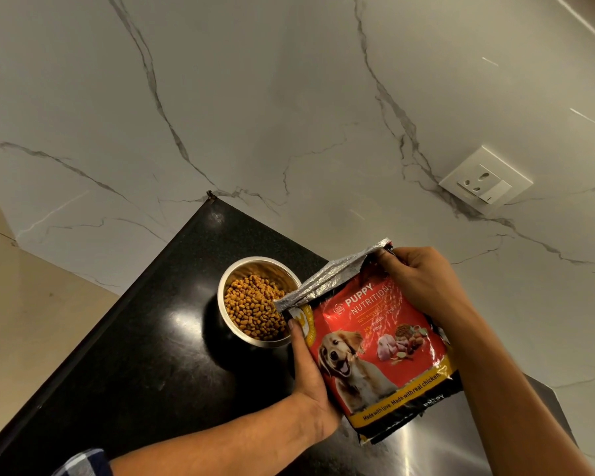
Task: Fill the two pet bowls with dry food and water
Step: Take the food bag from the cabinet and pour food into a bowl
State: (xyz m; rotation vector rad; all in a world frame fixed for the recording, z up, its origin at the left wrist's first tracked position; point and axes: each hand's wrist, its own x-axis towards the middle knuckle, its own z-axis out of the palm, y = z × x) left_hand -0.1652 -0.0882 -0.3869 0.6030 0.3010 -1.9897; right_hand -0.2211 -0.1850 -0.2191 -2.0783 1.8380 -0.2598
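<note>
A steel pet bowl [231, 276] stands on the black counter [145, 355] and holds a heap of brown dry kibble [251, 310]. A red puppy food bag [382, 341] with a dog picture is tilted, and its open silver mouth hangs over the bowl's right rim. My left hand [310, 376] grips the bag's left edge from below. My right hand [423, 286] holds the bag's top right corner. No second bowl is in view.
A marble wall [289, 115] rises behind the counter, with a white socket and switch plate [485, 180] on the right. A shiny steel surface [461, 434] lies under the bag at the lower right. The counter's left edge runs diagonally beside beige floor [24, 304].
</note>
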